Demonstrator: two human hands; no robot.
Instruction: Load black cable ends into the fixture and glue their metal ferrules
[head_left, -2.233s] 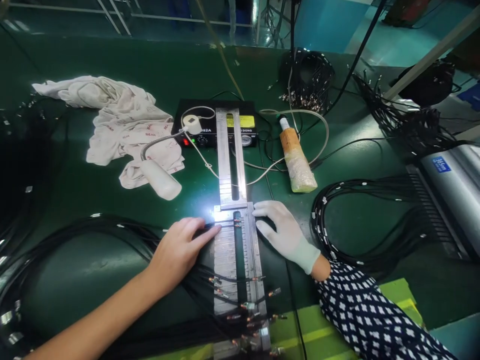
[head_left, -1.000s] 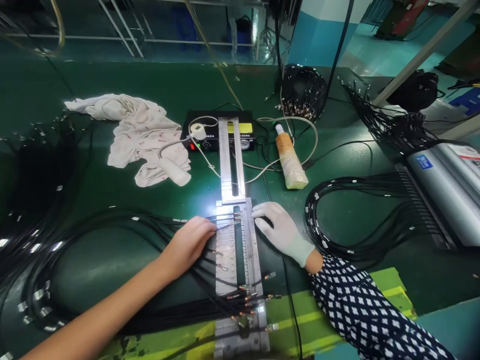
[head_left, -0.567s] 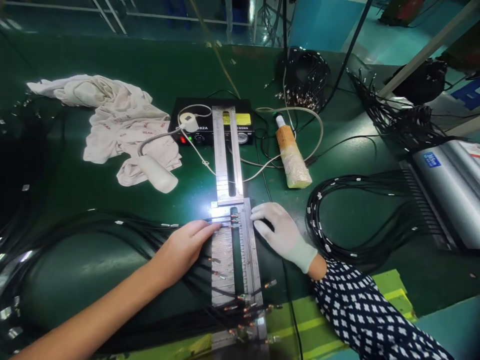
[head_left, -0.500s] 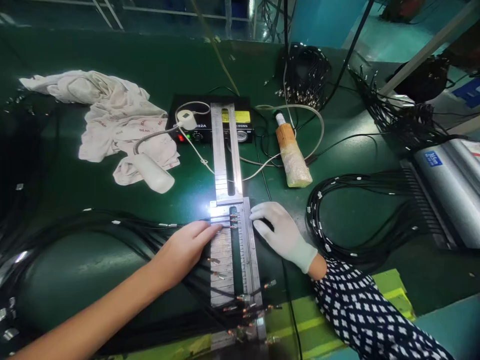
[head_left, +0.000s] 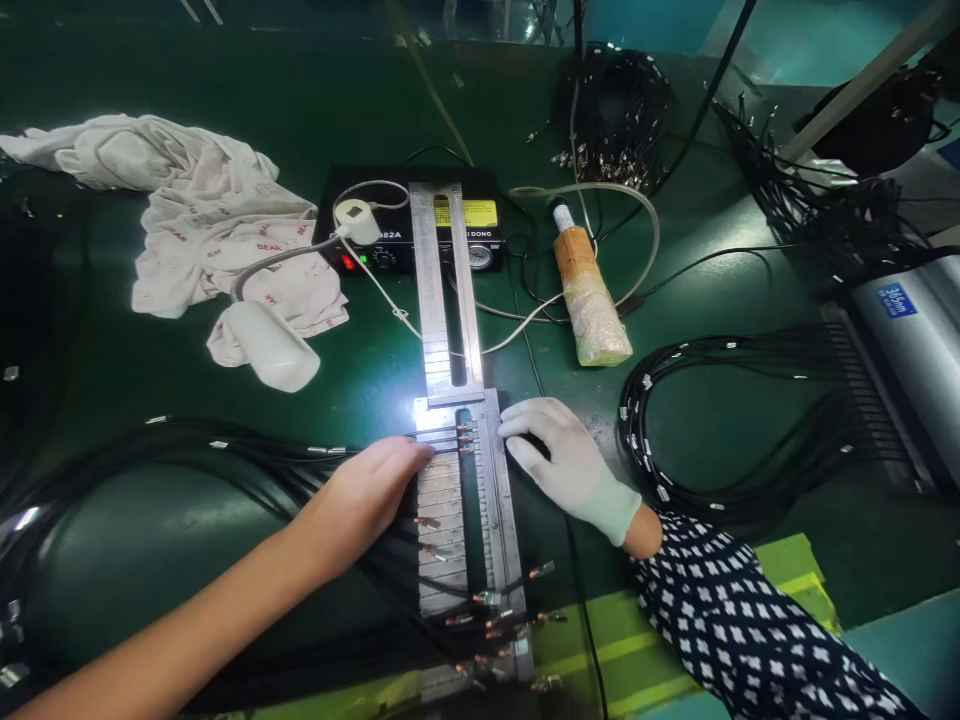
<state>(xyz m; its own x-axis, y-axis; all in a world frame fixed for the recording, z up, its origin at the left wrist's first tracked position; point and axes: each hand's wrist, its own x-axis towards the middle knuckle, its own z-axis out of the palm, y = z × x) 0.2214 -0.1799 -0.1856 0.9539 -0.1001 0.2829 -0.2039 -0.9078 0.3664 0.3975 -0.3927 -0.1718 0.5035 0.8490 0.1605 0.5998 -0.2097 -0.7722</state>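
The left hand [head_left: 366,503] pinches a black cable [head_left: 448,450]; a tug could pop it loose. The right hand [head_left: 564,458] has fingers slightly apart.

"What covered the right hand [head_left: 566,455], toward four o'clock?"
"A plain, cuffed white glove [head_left: 589,485]."
"And farther out?"
"A dark sleeve [head_left: 742,610] patterned with white crosses; the left hand [head_left: 367,500], at eight o'clock, was bare."
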